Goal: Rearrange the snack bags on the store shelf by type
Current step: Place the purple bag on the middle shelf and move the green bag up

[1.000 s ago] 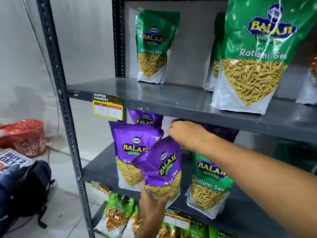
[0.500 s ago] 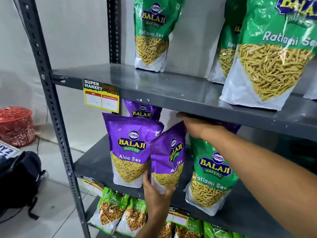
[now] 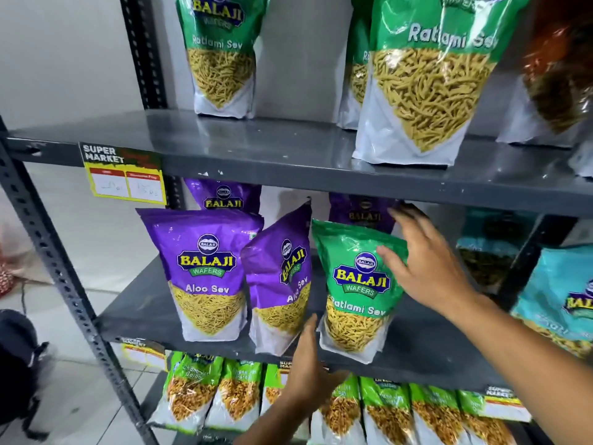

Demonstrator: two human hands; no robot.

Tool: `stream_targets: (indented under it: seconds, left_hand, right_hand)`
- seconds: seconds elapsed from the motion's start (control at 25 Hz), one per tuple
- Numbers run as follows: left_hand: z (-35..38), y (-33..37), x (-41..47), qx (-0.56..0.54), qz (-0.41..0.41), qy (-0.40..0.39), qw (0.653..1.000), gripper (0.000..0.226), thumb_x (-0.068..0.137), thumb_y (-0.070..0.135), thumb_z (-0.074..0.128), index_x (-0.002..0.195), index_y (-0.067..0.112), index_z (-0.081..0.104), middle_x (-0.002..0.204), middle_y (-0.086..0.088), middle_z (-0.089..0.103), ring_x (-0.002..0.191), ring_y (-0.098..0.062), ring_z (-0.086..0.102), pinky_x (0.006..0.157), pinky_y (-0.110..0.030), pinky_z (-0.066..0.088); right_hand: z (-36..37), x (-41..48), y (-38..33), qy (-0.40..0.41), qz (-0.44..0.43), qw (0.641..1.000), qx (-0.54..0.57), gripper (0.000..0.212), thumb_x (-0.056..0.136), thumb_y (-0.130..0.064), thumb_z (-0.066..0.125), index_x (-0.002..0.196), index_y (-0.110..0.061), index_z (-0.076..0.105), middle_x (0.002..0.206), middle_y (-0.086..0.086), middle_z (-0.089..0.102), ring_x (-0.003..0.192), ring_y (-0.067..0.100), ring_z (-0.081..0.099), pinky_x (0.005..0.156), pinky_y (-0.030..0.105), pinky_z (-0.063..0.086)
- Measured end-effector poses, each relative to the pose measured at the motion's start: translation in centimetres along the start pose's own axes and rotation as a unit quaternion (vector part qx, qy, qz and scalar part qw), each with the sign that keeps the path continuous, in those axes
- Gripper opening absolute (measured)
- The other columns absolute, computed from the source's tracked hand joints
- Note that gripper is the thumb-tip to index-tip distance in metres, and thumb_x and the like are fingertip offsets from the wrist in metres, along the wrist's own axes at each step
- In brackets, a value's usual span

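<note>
On the middle shelf (image 3: 433, 358) a purple Aloo Sev bag (image 3: 208, 274) stands upright. A second purple Aloo Sev bag (image 3: 279, 284) leans beside it, turned sideways. To its right stands a green Ratlami Sev bag (image 3: 353, 293). My left hand (image 3: 308, 364) hovers open just below and beside the leaning purple bag's bottom corner. My right hand (image 3: 426, 268) has spread fingers resting against the green bag's upper right side. More purple bags (image 3: 359, 210) stand behind. On the upper shelf (image 3: 288, 146) are green Ratlami Sev bags (image 3: 426, 91).
A yellow price tag (image 3: 125, 175) hangs on the upper shelf edge. Several green bags (image 3: 192, 390) fill the bottom shelf. Teal bags (image 3: 561, 300) stand at the right, and an orange-topped bag (image 3: 558, 75) at the upper right. A grey rack post (image 3: 48, 252) runs down the left, with a dark backpack (image 3: 16, 364) on the floor.
My left hand has set the small purple bag on the shelf and let go of it. My right hand has come down from under the upper shelf onto the green bag.
</note>
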State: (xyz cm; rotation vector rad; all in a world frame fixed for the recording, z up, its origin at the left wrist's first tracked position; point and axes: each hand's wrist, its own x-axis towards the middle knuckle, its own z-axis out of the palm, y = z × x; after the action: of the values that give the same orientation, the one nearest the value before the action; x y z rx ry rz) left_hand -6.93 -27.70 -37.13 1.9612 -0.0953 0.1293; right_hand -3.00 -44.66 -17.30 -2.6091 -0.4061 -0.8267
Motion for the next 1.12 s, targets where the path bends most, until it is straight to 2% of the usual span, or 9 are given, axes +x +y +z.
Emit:
stream_targets:
  seconds: [0.08,0.16,0.32,0.48,0.64,0.8,0.88,1.0,1.12]
  left_hand:
    - [0.2,0.8,1.7,-0.011,-0.050,-0.035,0.998,0.112,0.055,0.016,0.088,0.146,0.011,0.022,0.139,0.013,0.037,0.133,-0.009,0.036,0.106,-0.018,0.032]
    - [0.5,0.6,3.3,0.000,-0.062,-0.053,0.997,0.113,0.043,0.019,0.091,0.138,0.012,0.029,0.136,0.002,0.051,0.129,-0.018,0.048,0.105,-0.033,0.044]
    - [0.8,0.5,4.8,0.067,-0.035,-0.070,0.995,0.097,0.042,0.028,0.085,0.127,0.022,0.039,0.125,-0.003,0.059,0.115,-0.022,0.057,0.100,-0.036,0.048]
    - [0.7,1.1,5.4,0.029,-0.037,-0.082,0.996,0.073,0.065,0.020,0.080,0.128,0.020,0.043,0.126,-0.004,0.061,0.115,-0.025,0.057,0.098,-0.032,0.045]
    - [0.4,0.2,5.3,0.005,-0.027,-0.072,0.997,0.077,0.057,0.023,0.084,0.126,0.026,0.050,0.120,0.005,0.064,0.113,-0.019,0.060,0.090,-0.026,0.047]
    - [0.1,0.6,3.1,-0.045,0.002,-0.066,0.997,0.069,0.052,0.022,0.089,0.110,0.042,0.059,0.110,0.018,0.070,0.101,-0.002,0.066,0.085,-0.020,0.051]
    - [0.1,1.4,0.9,-0.104,-0.004,-0.065,0.992,0.066,0.052,0.018,0.091,0.109,0.038,0.064,0.107,0.011,0.075,0.099,-0.007,0.070,0.087,-0.029,0.057]
    - [-0.1,3.2,-3.0,-0.210,-0.027,-0.058,0.975,0.057,0.059,0.008,0.088,0.109,0.024,0.067,0.107,-0.002,0.077,0.100,-0.022,0.073,0.086,-0.040,0.059]
    - [-0.3,5.4,-7.4,-0.252,-0.037,-0.023,0.967,0.046,0.064,-0.001,0.082,0.102,0.023,0.070,0.099,0.000,0.079,0.093,-0.019,0.075,0.075,-0.027,0.059]
  right_hand:
    - [1.1,-2.0,1.9,0.074,0.134,0.982,0.114,0.082,0.074,-0.030,0.075,0.142,-0.012,0.033,0.146,0.013,0.038,0.134,0.025,0.036,0.111,0.031,0.026]
    - [2.8,-2.9,3.4,0.070,0.252,0.937,0.233,0.091,0.066,-0.030,0.082,0.141,-0.011,0.034,0.146,0.013,0.041,0.132,0.023,0.040,0.113,0.033,0.028]
    - [5.5,-2.8,5.7,-0.016,0.324,0.819,0.474,0.068,0.041,-0.049,0.085,0.100,-0.020,0.065,0.104,0.000,0.072,0.104,0.021,0.063,0.102,0.044,0.045]
    - [7.4,-2.6,6.4,-0.046,0.327,0.785,0.524,0.071,0.045,-0.053,0.084,0.101,-0.013,0.067,0.089,-0.003,0.078,0.088,0.014,0.071,0.091,0.038,0.051]
    - [8.7,-2.5,5.8,-0.028,0.356,0.764,0.538,0.032,0.083,-0.037,0.062,0.099,-0.010,0.069,0.096,0.005,0.076,0.084,0.017,0.072,0.085,0.038,0.055]
    - [7.9,-2.7,5.1,0.013,0.383,0.748,0.542,0.032,0.087,-0.039,0.058,0.097,-0.011,0.069,0.094,0.009,0.075,0.081,0.023,0.072,0.076,0.037,0.056]
    - [6.8,-3.2,5.3,0.022,0.388,0.728,0.565,0.028,0.085,-0.037,0.061,0.093,-0.012,0.070,0.089,0.007,0.077,0.076,0.023,0.073,0.073,0.038,0.058]
    - [4.8,-4.2,5.5,-0.002,0.404,0.685,0.606,0.027,0.085,-0.034,0.062,0.101,-0.014,0.069,0.095,0.009,0.076,0.083,0.027,0.072,0.078,0.044,0.057]
    - [2.8,-6.1,5.1,-0.037,0.410,0.662,0.626,0.023,0.086,-0.033,0.060,0.103,-0.019,0.067,0.102,0.010,0.074,0.093,0.030,0.069,0.090,0.051,0.052]
